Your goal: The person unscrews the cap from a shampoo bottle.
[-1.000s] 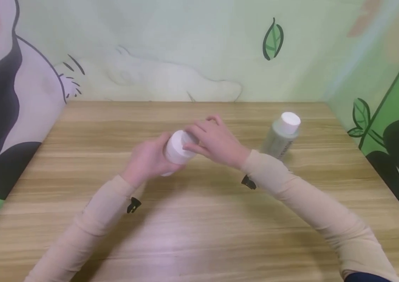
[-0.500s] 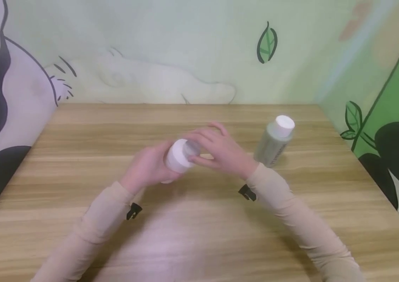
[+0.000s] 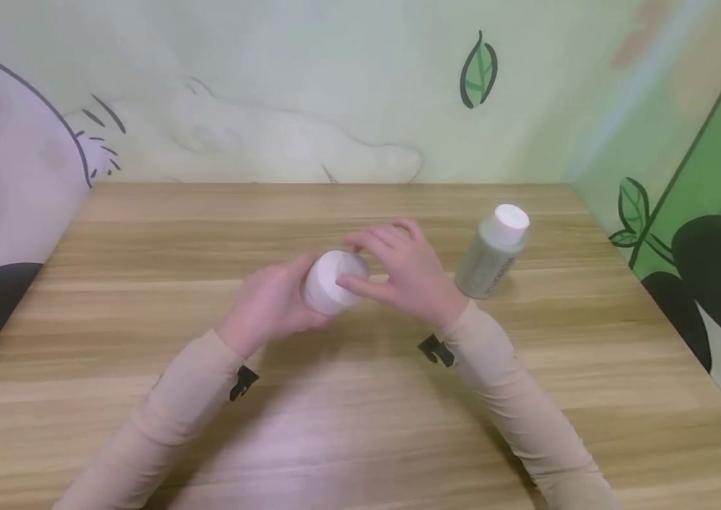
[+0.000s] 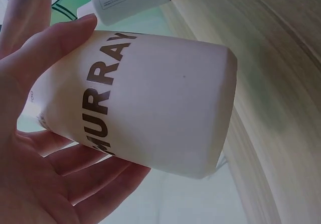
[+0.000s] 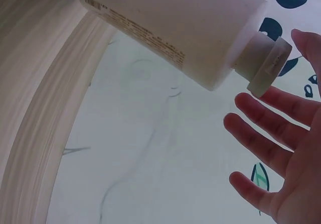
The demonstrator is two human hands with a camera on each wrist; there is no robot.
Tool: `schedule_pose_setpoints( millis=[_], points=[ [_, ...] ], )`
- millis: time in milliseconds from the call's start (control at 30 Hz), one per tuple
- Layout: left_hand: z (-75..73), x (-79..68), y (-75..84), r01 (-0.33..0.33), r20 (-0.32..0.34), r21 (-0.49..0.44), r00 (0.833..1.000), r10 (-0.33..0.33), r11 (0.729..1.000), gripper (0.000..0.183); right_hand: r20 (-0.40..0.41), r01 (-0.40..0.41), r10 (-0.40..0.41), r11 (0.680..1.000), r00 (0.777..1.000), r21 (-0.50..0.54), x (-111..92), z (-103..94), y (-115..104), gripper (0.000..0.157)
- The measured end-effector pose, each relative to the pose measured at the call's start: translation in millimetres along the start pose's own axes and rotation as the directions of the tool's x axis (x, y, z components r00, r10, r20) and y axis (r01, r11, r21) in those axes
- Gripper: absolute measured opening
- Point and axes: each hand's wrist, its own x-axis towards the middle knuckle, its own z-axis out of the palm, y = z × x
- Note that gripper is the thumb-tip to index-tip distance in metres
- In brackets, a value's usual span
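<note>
A white bottle with dark MURRAY lettering [image 4: 165, 103] is tilted, held off the wooden table. My left hand [image 3: 271, 301] grips it round the body, thumb on one side and fingers on the other. The bottle's cap [image 5: 271, 67] points toward my right hand [image 3: 408, 273], whose fingers are spread around it. In the right wrist view, a fingertip is right at the cap's edge, while the thumb is apart from it. To the right of my right hand, a second bottle, grey-green with a white cap [image 3: 491, 251], stands upright.
The wooden table [image 3: 335, 439] runs back to a pale wall [image 3: 309, 85] painted with a panda, leaves and bamboo. Each sleeve has a small black clip [image 3: 243, 382] at the wrist.
The held bottle's top has tipped a little more toward the camera. My right hand's fingers have loosened and spread at the cap. The whole head view has shifted slightly.
</note>
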Motion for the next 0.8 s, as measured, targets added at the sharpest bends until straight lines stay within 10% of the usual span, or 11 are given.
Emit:
schedule_pose_setpoints(
  millis=[800],
  points=[
    [1.0, 1.7, -7.4, 0.017, 0.049, 0.033, 0.999, -0.019, 0.999, 0.076, 0.094, 0.181, -0.183, 0.983, 0.979, 0.034, -1.1, -0.6, 10.2, 0.037]
  ],
)
